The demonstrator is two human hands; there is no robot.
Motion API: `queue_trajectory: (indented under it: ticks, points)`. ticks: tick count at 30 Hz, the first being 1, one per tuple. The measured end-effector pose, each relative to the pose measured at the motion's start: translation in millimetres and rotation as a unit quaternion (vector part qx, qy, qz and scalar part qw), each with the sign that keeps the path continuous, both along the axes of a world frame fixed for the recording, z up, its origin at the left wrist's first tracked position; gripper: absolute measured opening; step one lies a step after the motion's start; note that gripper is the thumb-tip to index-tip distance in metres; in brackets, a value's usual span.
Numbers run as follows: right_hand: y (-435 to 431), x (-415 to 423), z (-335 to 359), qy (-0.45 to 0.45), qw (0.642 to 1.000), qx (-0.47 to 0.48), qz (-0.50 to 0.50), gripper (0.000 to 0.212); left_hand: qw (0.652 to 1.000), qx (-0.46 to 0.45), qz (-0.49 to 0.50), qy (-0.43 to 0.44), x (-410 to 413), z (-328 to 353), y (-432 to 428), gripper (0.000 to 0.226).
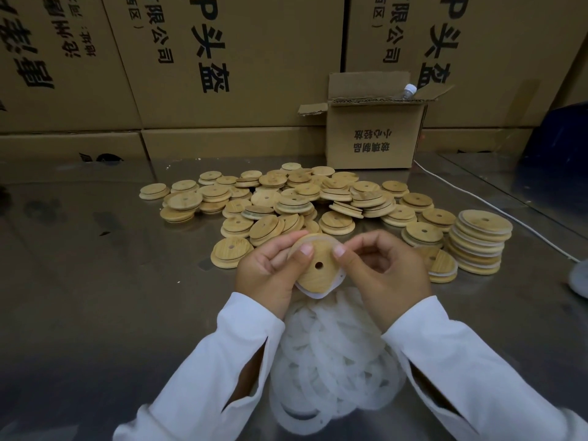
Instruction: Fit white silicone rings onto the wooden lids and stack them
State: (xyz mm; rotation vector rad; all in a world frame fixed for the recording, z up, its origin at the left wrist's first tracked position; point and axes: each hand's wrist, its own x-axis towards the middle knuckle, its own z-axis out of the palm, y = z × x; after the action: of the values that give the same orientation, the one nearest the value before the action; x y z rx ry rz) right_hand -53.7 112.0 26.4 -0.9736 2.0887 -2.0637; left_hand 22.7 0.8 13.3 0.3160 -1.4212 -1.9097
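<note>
A round wooden lid [315, 270] with a centre hole is held between both hands above the steel table. My left hand [270, 275] grips its left edge, thumb on top. At the lid's right edge my right hand [378, 275] pinches a white silicone ring [313, 294], which shows along the lid's lower rim. A heap of loose white rings [331, 361] lies between my forearms. Several bare wooden lids [286, 198] are spread behind the hands. A stack of ringed lids [480, 243] stands at the right, with one ringed lid [440, 265] leaning beside it.
The steel table [111, 281] runs left and right of the hands. A small open cardboard box [375, 138] holding a plastic bottle stands at the back. Large cartons [222, 58] wall off the far side. A white cable [477, 198] crosses the right of the table.
</note>
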Motion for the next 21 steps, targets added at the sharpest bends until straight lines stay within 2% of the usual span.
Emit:
queue_trajectory:
  ticks: [4, 8, 15, 17, 21]
  points:
    - [-1, 6, -3, 0.080, 0.995, 0.028, -0.053, 0.008, 1.000, 0.022, -0.004, 0.001, 0, 1, 1, 0.028]
    - [-1, 9, -2, 0.080, 0.994, 0.027, -0.067, 0.007, 0.997, 0.079, -0.025, 0.007, -1, 4, 4, 0.028]
    - [1, 15, -1, 0.120, 0.988, 0.056, -0.073, 0.007, 0.992, 0.115, -0.021, 0.042, -4, 4, 1, 0.027]
    - [3, 12, 0, 0.127, 0.987, 0.064, -0.073, 0.010, 0.994, 0.102, -0.015, 0.030, -4, 1, -1, 0.026]
    - [4, 7, 1, 0.120, 0.986, 0.088, -0.074, 0.015, 0.998, -0.029, 0.019, -0.052, -3, -6, -2, 0.025]
